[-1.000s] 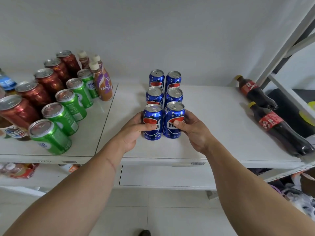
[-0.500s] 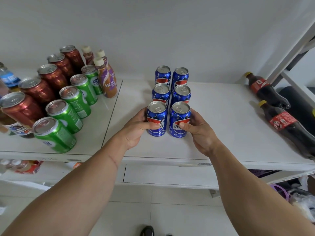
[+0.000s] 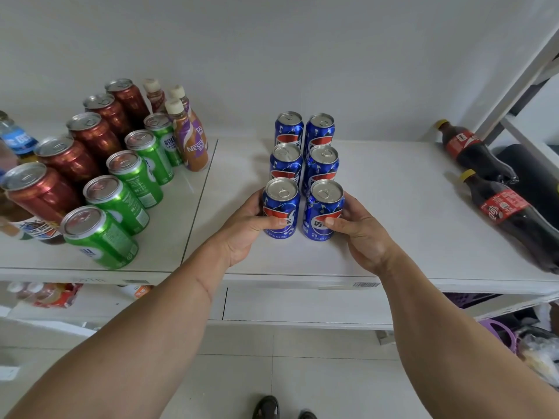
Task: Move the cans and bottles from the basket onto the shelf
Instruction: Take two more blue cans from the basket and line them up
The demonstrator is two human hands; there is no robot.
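Left hand (image 3: 245, 228) is gripping the front-left blue Pepsi can (image 3: 279, 207), thumb curling across its glossy label; right hand (image 3: 360, 229) is gripping the front-right blue Pepsi can (image 3: 323, 210) likewise. Both cans are standing upright on the smooth white shelf (image 3: 393, 237), fronting four more Pepsi cans (image 3: 304, 146) in two columns. Green cans (image 3: 127, 192), dark red cans (image 3: 78, 149) and Nescafé bottles (image 3: 190, 140) are standing left; two cola bottles (image 3: 496, 192) are lying right.

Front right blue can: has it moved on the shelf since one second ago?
No: the front right blue can still stands just before the middle right can, equally far from the shelf edge.
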